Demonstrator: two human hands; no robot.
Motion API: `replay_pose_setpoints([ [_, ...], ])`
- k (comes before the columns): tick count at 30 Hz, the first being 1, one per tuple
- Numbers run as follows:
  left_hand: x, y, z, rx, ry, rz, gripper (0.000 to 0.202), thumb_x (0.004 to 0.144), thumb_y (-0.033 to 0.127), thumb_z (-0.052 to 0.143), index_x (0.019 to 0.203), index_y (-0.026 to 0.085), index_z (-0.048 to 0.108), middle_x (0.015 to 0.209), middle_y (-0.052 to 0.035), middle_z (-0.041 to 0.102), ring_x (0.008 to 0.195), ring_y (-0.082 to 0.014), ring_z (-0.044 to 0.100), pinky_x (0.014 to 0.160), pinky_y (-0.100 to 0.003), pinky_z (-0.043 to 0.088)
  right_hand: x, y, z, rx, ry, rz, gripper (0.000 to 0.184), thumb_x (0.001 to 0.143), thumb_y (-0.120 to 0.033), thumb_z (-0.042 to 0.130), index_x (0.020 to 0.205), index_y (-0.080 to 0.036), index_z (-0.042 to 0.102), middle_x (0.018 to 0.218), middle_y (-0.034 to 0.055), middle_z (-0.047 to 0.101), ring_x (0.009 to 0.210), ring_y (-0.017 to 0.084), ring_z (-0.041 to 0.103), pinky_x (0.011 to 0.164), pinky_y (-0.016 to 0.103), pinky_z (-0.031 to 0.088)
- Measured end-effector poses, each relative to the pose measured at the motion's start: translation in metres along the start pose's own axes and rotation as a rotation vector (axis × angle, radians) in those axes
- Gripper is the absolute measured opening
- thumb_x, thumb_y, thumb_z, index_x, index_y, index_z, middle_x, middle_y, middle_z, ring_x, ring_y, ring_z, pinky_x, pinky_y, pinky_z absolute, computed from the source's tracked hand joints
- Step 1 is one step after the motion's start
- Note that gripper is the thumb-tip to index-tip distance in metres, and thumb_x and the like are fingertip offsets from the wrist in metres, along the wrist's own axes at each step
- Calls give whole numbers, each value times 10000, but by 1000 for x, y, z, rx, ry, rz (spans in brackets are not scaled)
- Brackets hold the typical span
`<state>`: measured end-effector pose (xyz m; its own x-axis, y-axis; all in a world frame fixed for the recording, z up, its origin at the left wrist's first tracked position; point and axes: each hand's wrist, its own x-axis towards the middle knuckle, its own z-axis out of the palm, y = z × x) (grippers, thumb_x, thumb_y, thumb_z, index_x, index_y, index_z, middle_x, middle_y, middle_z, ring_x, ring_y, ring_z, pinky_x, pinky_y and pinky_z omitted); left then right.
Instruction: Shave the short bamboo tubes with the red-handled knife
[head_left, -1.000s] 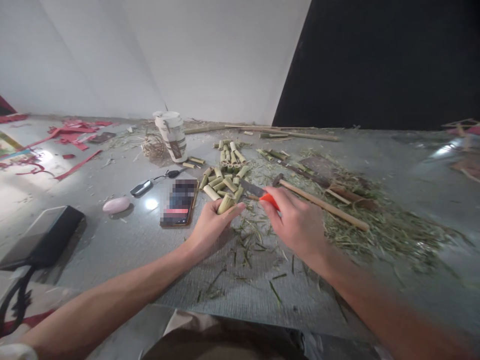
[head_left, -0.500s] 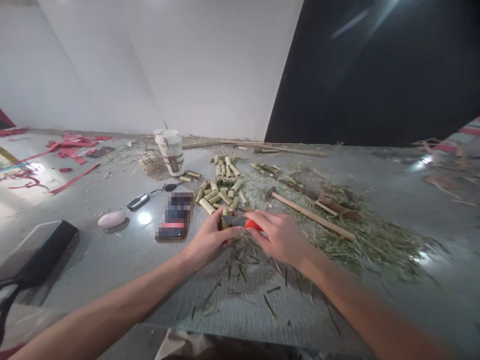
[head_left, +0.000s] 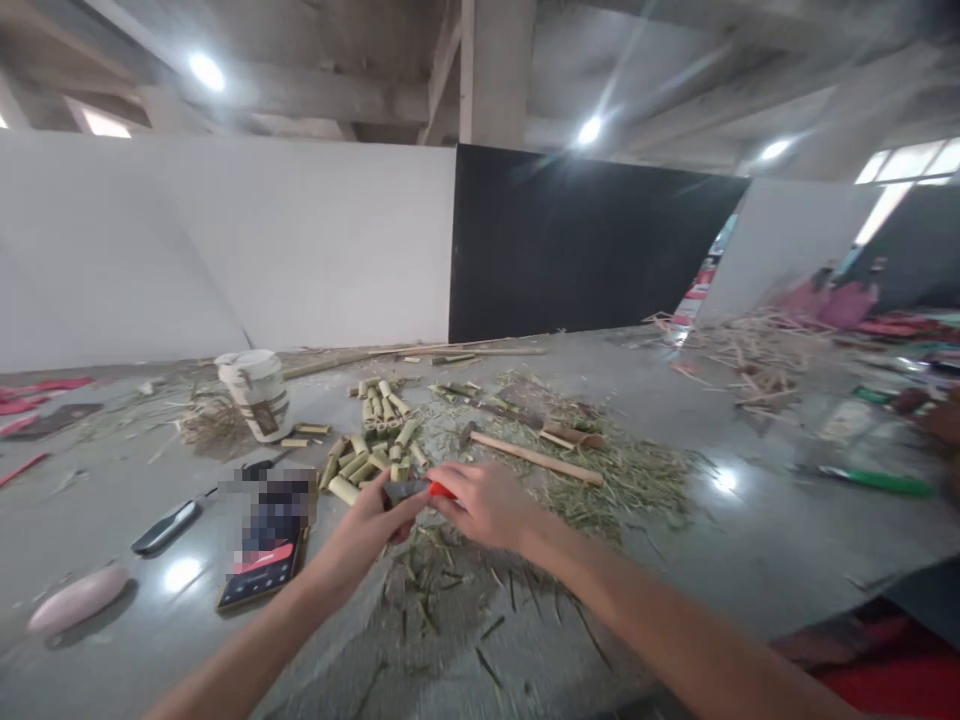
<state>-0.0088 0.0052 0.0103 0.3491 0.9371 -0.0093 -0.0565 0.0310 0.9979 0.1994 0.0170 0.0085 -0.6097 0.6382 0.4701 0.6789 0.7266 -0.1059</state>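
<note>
My left hand (head_left: 367, 530) is closed around a short bamboo piece, mostly hidden under the fingers. My right hand (head_left: 484, 503) grips a knife with an orange handle (head_left: 441, 489); its dark blade (head_left: 405, 490) lies across the top of the left hand's piece. Both hands meet above a patch of green shavings (head_left: 435, 590) on the grey table. Just beyond them lies a pile of cut bamboo tubes (head_left: 367, 455).
A phone (head_left: 266, 535) lies left of my hands, with a dark key fob (head_left: 165, 527) and a pink oval object (head_left: 75, 600) further left. A paper cup (head_left: 255, 393) stands behind. A hammer with a wooden handle (head_left: 532, 457) rests on shavings. Bamboo sticks (head_left: 742, 355) at far right.
The camera has tilted up and turned right, so the ceiling and the right side of the table now show. My hands stay together, blade on the bamboo piece.
</note>
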Motion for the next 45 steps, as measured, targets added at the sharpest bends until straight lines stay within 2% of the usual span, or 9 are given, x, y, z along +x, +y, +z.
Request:
replay_pose_setpoints([
  [4,11,10,3,74,-50,23,410,845,508,768,904,201,503,605,82,459,545,-91,354,524,-230,284,-1,6,-3,-6,25,37,291,1068,-331,425,1203,-159,617,1053,85,750,805,174,677,654,288,434],
  [7,15,3,4,29,-71,40,419,843,525,763,922,195,517,597,93,427,519,-81,334,508,-232,259,-1,9,-5,13,23,11,290,1066,-317,432,1210,-154,624,1081,101,751,833,179,690,672,288,449],
  [12,13,-18,4,-11,-13,89,414,846,532,763,864,190,531,578,88,419,488,-76,324,476,-242,233,-1,7,-8,7,25,-34,293,1065,-325,446,1181,-161,661,1036,90,756,792,176,688,650,294,447],
  [19,4,-21,9,-66,46,132,524,838,555,760,677,212,398,534,92,331,474,-62,252,464,-237,202,-1,-9,-8,-87,111,-2,328,1076,-335,428,1211,-150,662,991,98,759,832,202,688,649,323,438],
  [26,1,-21,13,-133,89,146,476,888,523,725,755,217,385,600,97,323,504,-61,226,478,-227,194,0,-6,-12,-133,176,78,351,1084,-344,401,1248,-140,636,1056,113,765,849,213,698,667,338,459],
  [30,3,-18,10,-152,78,162,382,828,387,805,850,204,471,659,89,372,534,-65,295,507,-234,233,0,3,-15,-118,115,-6,364,1088,-374,398,1244,-157,646,1112,101,765,861,187,696,719,323,480],
  [35,5,-22,11,-140,59,200,336,817,368,805,965,182,569,695,62,464,588,-87,379,560,-253,286,1,9,-10,-103,33,-103,340,1072,-373,438,1207,-168,673,1048,75,772,846,181,680,707,314,463],
  [40,3,-18,10,-123,38,234,354,844,414,785,841,188,512,671,68,396,564,-78,303,539,-262,228,1,3,-10,-124,65,-75,341,1068,-348,435,1233,-164,670,1050,87,768,857,189,677,717,332,453],
  [45,1,-22,10,-38,131,220,417,875,494,740,772,203,460,616,78,361,525,-74,274,504,-255,206,1,-14,-12,-167,135,0,356,1083,-340,405,1256,-153,654,1046,100,761,843,193,679,674,332,439],
])
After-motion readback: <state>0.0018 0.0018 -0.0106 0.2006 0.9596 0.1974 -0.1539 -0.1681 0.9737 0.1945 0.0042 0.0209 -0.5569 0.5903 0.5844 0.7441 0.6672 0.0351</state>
